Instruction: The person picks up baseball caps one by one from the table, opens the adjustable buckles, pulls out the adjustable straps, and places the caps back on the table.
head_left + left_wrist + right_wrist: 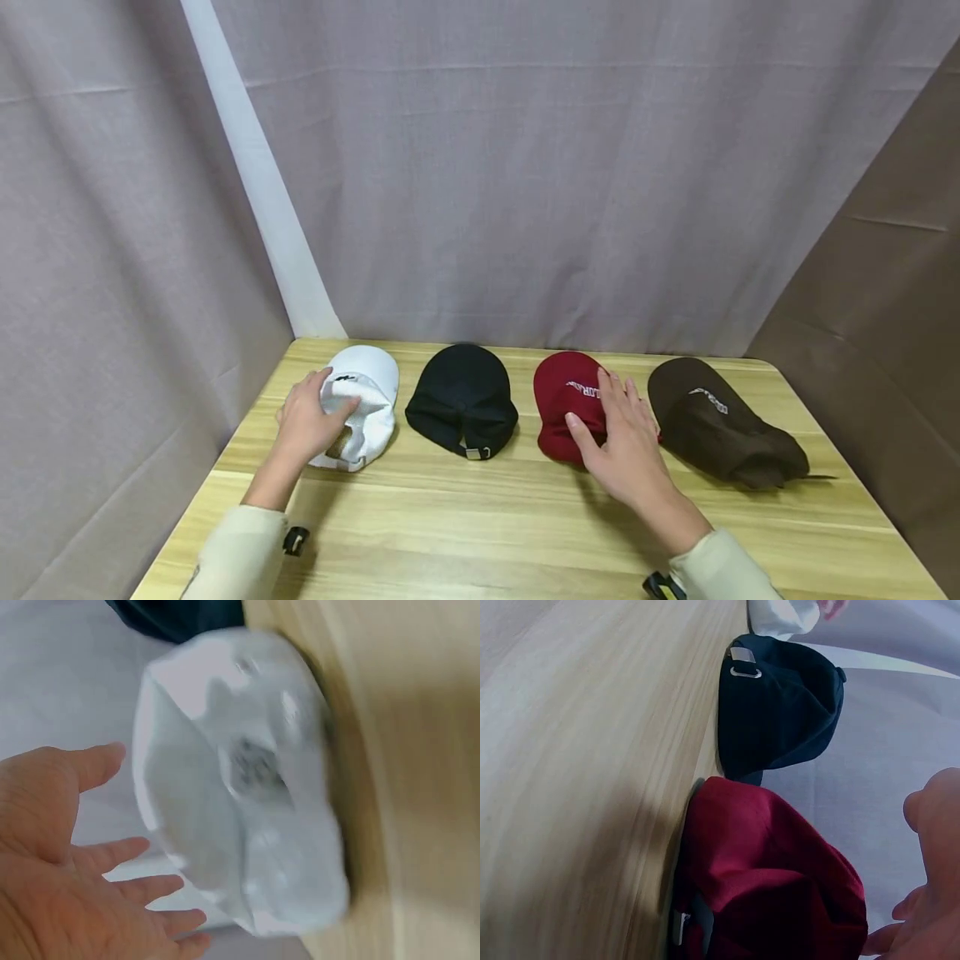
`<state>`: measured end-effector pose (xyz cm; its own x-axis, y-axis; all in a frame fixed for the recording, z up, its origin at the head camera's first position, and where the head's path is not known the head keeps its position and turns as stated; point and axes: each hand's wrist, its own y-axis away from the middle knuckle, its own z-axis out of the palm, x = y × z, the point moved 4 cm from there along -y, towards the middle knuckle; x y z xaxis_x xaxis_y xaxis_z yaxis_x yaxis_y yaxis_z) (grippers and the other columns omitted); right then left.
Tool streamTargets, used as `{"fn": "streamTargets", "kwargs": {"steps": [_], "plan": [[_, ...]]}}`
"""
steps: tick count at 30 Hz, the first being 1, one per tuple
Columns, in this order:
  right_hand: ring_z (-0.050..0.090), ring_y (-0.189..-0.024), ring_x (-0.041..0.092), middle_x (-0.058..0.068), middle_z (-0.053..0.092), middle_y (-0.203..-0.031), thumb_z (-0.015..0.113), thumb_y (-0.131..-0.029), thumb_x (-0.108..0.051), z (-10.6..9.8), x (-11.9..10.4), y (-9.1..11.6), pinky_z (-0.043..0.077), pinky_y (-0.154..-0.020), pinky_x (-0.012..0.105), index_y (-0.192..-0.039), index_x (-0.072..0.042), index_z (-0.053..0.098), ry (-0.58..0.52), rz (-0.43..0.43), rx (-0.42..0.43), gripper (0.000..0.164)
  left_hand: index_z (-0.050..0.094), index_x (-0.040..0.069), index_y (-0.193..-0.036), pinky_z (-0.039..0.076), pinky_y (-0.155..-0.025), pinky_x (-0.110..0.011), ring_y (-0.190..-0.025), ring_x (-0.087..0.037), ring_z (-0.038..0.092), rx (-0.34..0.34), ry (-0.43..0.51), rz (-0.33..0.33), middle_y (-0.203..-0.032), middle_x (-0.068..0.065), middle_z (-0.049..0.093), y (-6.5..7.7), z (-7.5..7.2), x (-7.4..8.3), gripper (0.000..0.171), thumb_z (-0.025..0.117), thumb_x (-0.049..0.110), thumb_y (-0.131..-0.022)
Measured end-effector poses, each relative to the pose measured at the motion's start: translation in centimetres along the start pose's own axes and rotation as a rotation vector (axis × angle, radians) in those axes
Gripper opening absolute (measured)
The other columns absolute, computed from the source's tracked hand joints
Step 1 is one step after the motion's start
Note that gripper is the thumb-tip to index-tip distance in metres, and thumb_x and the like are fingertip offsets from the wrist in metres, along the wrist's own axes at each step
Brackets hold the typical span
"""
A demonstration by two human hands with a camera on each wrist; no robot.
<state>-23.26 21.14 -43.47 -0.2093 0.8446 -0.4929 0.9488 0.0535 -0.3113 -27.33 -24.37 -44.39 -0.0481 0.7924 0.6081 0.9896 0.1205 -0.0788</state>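
Observation:
A white cap (371, 367) lies at the left end of a row, its brim pointing away. My left hand (309, 421) hovers over its crown, and the left wrist view shows the thumb and fingers spread, holding nothing. Third in the row is a dark red cap (557, 379) with white lettering. Above its right side is my right hand (628, 446), fingers extended and thumb apart; whether the fingertips touch the fabric is hard to tell. In the right wrist view the red cap's crown (757, 855) and back strap show beside the fingers.
Between the two hands sits a black cap (463, 379) with a metal buckle. A dark brown cap (720, 433) with white lettering lies at the right, close to my right hand. The wooden table (450, 533) is bordered by grey curtains (525, 208) behind and at the sides.

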Motion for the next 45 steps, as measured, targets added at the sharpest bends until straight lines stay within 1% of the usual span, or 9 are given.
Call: {"fn": "streamTargets", "kwargs": {"steps": [7,11,15,22,27,34,38,42,45], "plan": [[0.018,-0.162,0.055,0.030,0.030,-0.172,0.062,-0.104,-0.050,0.0,0.5,0.4,0.023,-0.118,0.083,-0.168,-0.006,0.028,-0.007,-0.029,0.035,0.086,0.028,-0.006,-0.163,0.028,-0.119,-0.078,-0.149,-0.062,0.032,-0.111,-0.071,-0.041,-0.162,-0.043,0.033,-1.6,-0.5,-4.3,0.088,0.070,0.042,-0.101],[0.015,-0.164,0.053,0.027,0.031,-0.172,0.064,-0.103,-0.052,0.0,0.5,0.5,0.025,-0.114,0.086,-0.169,-0.010,0.027,-0.006,-0.051,0.035,0.087,0.033,-0.012,-0.157,0.039,-0.117,-0.072,-0.141,-0.064,0.044,-0.145,-0.040,-0.031,-0.151,-0.048,0.042,-2.0,0.1,-5.6,0.076,0.066,0.032,-0.104],[0.012,-0.165,0.051,0.026,0.029,-0.174,0.063,-0.103,-0.053,-0.1,0.7,0.6,0.024,-0.117,0.085,-0.171,-0.013,0.024,-0.012,-0.053,0.020,0.088,0.043,-0.012,-0.149,0.046,-0.112,-0.068,-0.134,-0.062,0.053,-0.123,-0.003,-0.046,-0.145,-0.045,0.052,-2.3,0.4,-6.1,0.063,0.063,0.027,-0.104],[0.009,-0.166,0.049,0.026,0.027,-0.175,0.064,-0.103,-0.052,-0.3,1.1,0.8,0.023,-0.121,0.081,-0.171,-0.013,0.023,-0.022,-0.053,0.010,0.088,0.055,-0.012,-0.135,0.048,-0.106,-0.066,-0.125,-0.060,0.059,-0.034,-0.051,-0.119,-0.136,-0.041,0.061,-2.8,0.1,-5.8,0.055,0.062,0.030,-0.101],[0.009,-0.166,0.051,0.028,0.026,-0.174,0.063,-0.103,-0.051,-0.5,1.1,1.0,0.022,-0.123,0.079,-0.171,-0.014,0.022,-0.032,-0.051,0.009,0.088,0.059,-0.011,-0.122,0.049,-0.099,-0.065,-0.116,-0.058,0.062,-0.012,-0.044,-0.167,-0.128,-0.040,0.064,-2.9,-0.1,-6.0,0.048,0.062,0.031,-0.099],[0.018,-0.163,0.052,0.027,0.033,-0.172,0.063,-0.105,-0.046,-0.8,1.2,1.1,0.025,-0.122,0.077,-0.169,-0.013,0.031,-0.049,-0.082,0.032,0.078,0.054,-0.011,-0.138,0.044,-0.112,-0.064,-0.129,-0.057,0.055,-0.036,0.043,-0.239,-0.143,-0.041,0.055,-2.4,-0.7,-6.6,0.056,0.057,0.033,-0.104],[0.025,-0.162,0.050,0.023,0.039,-0.170,0.066,-0.104,-0.041,-1.1,1.2,1.2,0.028,-0.123,0.074,-0.161,-0.010,0.046,-0.044,-0.119,0.048,0.068,0.063,-0.008,-0.131,0.048,-0.103,-0.063,-0.123,-0.054,0.061,0.005,0.027,-0.198,-0.138,-0.037,0.062,-1.8,-1.6,-5.7,0.048,0.052,0.032,-0.107],[0.031,-0.160,0.048,0.020,0.045,-0.168,0.072,-0.101,-0.035,-1.1,1.0,1.4,0.029,-0.123,0.072,-0.146,-0.005,0.063,-0.029,-0.173,0.058,0.055,0.071,-0.002,-0.128,0.050,-0.094,-0.061,-0.116,-0.053,0.066,0.069,0.006,-0.143,-0.131,-0.032,0.069,-0.9,-2.9,-3.7,0.044,0.052,0.031,-0.108],[0.036,-0.157,0.046,0.020,0.051,-0.164,0.074,-0.099,-0.033,-0.9,0.7,1.6,0.030,-0.121,0.074,-0.140,-0.005,0.069,-0.013,-0.204,0.058,0.050,0.075,0.002,-0.125,0.051,-0.091,-0.062,-0.115,-0.054,0.068,0.127,0.014,-0.119,-0.127,-0.029,0.073,-0.1,-4.0,-2.0,0.041,0.054,0.033,-0.108]]}}
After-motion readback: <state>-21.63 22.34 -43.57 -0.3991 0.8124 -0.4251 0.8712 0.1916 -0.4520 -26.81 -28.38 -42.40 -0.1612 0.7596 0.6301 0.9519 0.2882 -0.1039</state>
